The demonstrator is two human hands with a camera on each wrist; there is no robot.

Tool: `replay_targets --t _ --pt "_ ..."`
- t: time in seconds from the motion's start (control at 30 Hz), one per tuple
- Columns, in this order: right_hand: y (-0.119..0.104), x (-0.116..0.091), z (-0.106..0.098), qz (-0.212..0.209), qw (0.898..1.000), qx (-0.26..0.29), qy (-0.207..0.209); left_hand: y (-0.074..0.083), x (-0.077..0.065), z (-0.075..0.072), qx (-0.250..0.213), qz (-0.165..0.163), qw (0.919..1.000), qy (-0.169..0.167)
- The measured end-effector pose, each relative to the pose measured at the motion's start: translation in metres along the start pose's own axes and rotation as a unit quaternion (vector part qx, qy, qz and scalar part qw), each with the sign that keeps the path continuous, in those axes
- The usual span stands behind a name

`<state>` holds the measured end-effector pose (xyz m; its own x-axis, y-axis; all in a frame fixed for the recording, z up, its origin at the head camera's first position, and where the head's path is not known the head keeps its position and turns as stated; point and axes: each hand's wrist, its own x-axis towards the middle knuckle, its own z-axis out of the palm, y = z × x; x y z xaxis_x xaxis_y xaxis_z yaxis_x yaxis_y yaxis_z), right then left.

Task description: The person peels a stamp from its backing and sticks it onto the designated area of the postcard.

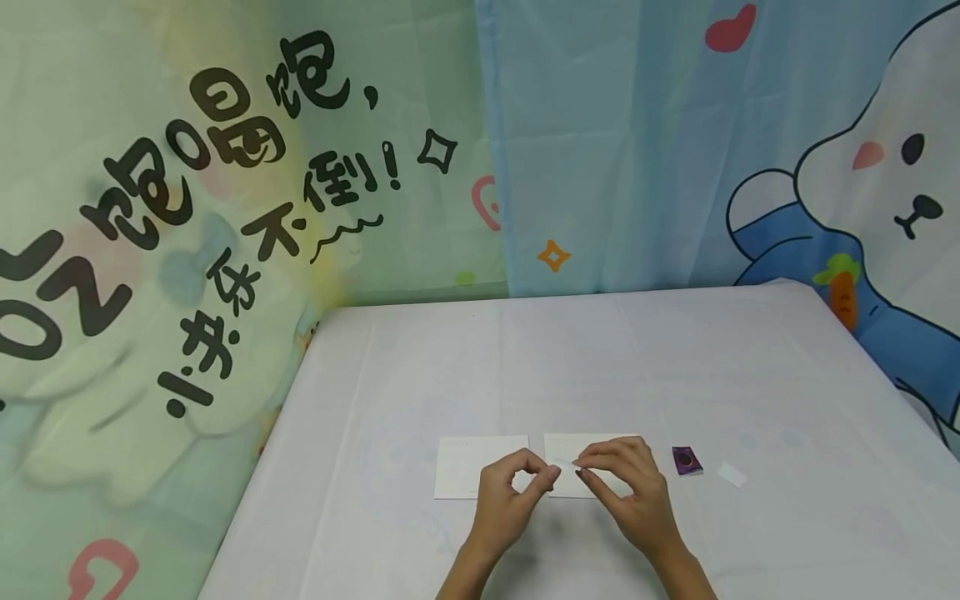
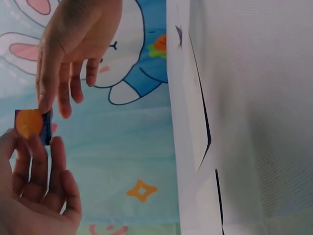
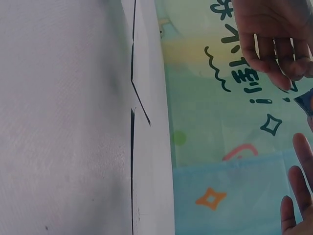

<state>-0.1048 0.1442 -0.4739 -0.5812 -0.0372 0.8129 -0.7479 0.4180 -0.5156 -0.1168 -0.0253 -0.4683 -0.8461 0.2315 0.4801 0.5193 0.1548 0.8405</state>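
My left hand (image 1: 508,500) and right hand (image 1: 636,492) are close together above the table. Between their fingertips is a small, thin square picture piece (image 2: 28,122), dark blue with a round orange shape on it. The left hand (image 2: 41,210) pinches its lower edge in the left wrist view. At its upper right corner, the right hand (image 2: 80,34) holds it with thumb and index finger. Only a pale sliver of the piece shows in the head view. Below the hands lie two white cards, the left card (image 1: 461,467) and the right card (image 1: 558,446), both partly covered.
A small purple square (image 1: 686,461) with a dark round print lies on the white table (image 1: 375,542), right of the right hand. Beside it is a small white paper piece (image 1: 732,475). Printed curtains (image 1: 637,150) hang behind the table.
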Motion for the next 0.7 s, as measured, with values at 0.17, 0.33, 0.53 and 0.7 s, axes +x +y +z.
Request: replay_targets --t 0.17,0.33,0.53,0.7 --pt "-0.007 0.002 0.001 0.001 1.0 0.008 -0.008 -0.023 -0.004 0.004 0.043 0.033 0.997 0.055" --pt "-0.01 -0.001 0.003 0.023 0.999 0.006 -0.021 -0.027 -0.004 0.003 0.041 0.035 0.995 0.084" --pt "-0.014 -0.004 0.004 0.08 0.996 0.016 -0.046 -0.029 -0.002 0.003 0.048 0.052 0.9926 0.099" --pt "-0.015 -0.006 0.004 0.111 0.991 0.043 -0.06 -0.031 -0.002 0.004 0.052 0.047 0.9925 0.1"
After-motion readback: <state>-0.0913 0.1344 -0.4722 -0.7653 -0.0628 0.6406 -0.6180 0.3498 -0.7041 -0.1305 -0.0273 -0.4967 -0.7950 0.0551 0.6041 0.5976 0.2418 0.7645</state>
